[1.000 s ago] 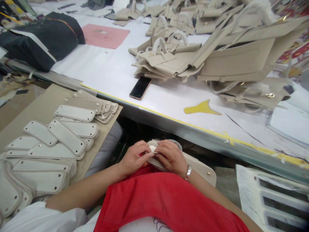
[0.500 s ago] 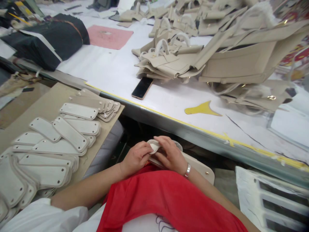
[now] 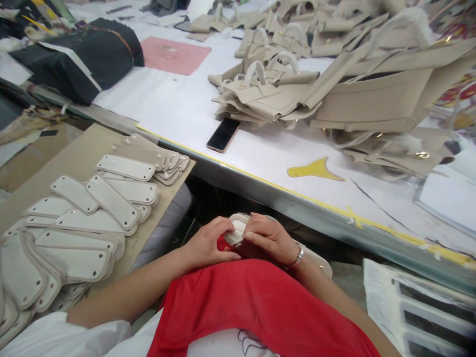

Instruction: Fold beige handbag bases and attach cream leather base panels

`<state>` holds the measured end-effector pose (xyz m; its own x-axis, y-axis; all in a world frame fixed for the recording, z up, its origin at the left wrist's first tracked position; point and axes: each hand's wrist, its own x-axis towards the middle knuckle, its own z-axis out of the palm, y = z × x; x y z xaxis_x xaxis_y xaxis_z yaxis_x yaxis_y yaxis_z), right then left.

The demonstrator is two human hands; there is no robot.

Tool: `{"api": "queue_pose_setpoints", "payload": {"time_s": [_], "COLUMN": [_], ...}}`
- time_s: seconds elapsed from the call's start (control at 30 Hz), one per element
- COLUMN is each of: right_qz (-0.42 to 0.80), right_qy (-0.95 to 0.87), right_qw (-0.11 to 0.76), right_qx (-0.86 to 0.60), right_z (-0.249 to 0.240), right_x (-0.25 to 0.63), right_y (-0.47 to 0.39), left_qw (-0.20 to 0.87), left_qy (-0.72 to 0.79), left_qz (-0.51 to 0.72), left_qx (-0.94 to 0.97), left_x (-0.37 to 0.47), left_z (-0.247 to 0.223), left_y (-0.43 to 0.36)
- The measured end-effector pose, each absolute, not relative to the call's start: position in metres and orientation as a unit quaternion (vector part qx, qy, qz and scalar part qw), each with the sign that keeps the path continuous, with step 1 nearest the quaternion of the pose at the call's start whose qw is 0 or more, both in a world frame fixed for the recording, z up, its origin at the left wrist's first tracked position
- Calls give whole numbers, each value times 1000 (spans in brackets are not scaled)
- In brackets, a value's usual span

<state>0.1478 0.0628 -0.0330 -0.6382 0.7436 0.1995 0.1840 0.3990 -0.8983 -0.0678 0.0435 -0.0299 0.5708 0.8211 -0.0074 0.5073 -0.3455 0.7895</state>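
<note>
A cream, padded-looking leather piece (image 3: pixel 237 227) with a rounded, raised edge is between my hands, just above my red apron (image 3: pixel 256 287). My left hand (image 3: pixel 210 242) holds its left edge with curved fingers, the thumb lower down. On the right side, my right hand (image 3: pixel 270 239) grips it with the thumb pressed near the edge and the fingers bent over. Beneath my right wrist, a beige panel with a small metal stud (image 3: pixel 322 263) sticks out; whether it joins the held piece is hidden.
Pale rounded strips with studs (image 3: pixel 111 201) are piled on a board (image 3: pixel 139 243) at left. Across the table edge (image 3: pixel 260 181) lie a phone (image 3: pixel 223 135), a yellow template (image 3: pixel 316 169), beige bags (image 3: pixel 275 94) and a black bundle (image 3: pixel 92 59). A white slotted rack (image 3: pixel 383 297) stands at right.
My left fingers have opened wider around the piece's left side, showing more of its rounded end. The right hand has shifted slightly right, its thumb now on the piece. The view has shifted a little.
</note>
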Motion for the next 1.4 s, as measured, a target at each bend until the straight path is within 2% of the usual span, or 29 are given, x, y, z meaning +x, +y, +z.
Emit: {"api": "queue_pose_setpoints", "payload": {"time_s": [0.23, 0.53, 0.7, 0.77, 0.9, 1.03, 1.13, 1.23, 1.4], "right_qz": [614, 626, 634, 625, 547, 396, 265, 158, 71], "right_qy": [-669, -685, -649, -654, -710, -753, -789, -824, -833], "right_qw": [321, 312, 370, 366, 331, 308, 215, 123, 69], "right_qx": [-269, -206, -198, -218, -296, -426, -512, -530, -545], "right_z": [-27, -15, -20, -19, -12, -7, -15, -33, -55], "right_x": [165, 185, 186, 177, 158, 170, 194, 207, 200], "right_y": [65, 60, 57, 57, 56, 41, 16, -9, -18], "left_qw": [359, 264, 277, 296, 303, 377, 404, 419, 434], "left_qy": [391, 390, 387, 383, 394, 429, 470, 488, 495], "left_qz": [196, 136, 127, 145, 163, 117, 66, 37, 49], "left_qx": [825, 872, 870, 863, 852, 813, 782, 765, 751], "left_x": [-69, -62, -63, -58, -38, -28, -37, -51, -61], "left_z": [-42, -38, -30, -23, -9, 0, -4, -17, -37], "left_y": [39, 39, 39, 37, 36, 48, 62, 72, 72]}}
